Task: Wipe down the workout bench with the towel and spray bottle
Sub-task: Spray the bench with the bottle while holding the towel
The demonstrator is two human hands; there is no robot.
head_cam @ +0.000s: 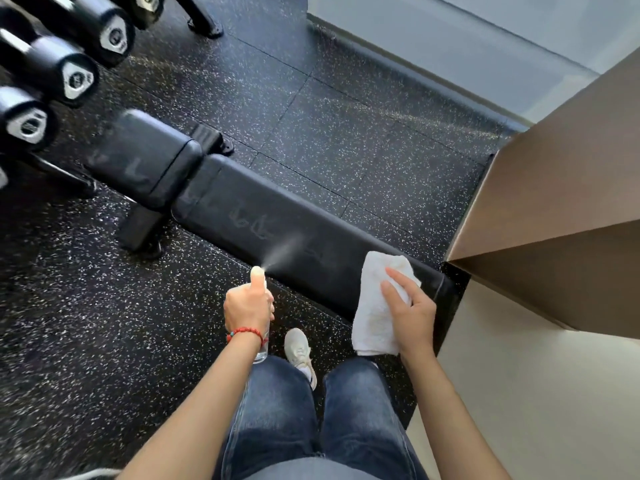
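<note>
Spraying stage underway: left hand (pixel 247 306) grips spray bottle (pixel 260 327), mist hitting long bench pad (pixel 277 216) mid-section. Right hand (pixel 412 313) holds white towel (pixel 374 306) over pad's near-right end. Wiping judged largely outstanding; seat pad (pixel 145 157) far-left untreated.

the bench (pixel 263 216) is black and padded, running diagonally over the speckled floor, its pad marked with pale smears. the spray bottle (pixel 260 327) is clear with a white nozzle, upright just beside the bench's near edge, throwing a fine mist onto the pad. the towel (pixel 375 306) is white, crumpled, draped over the bench's near end.
</note>
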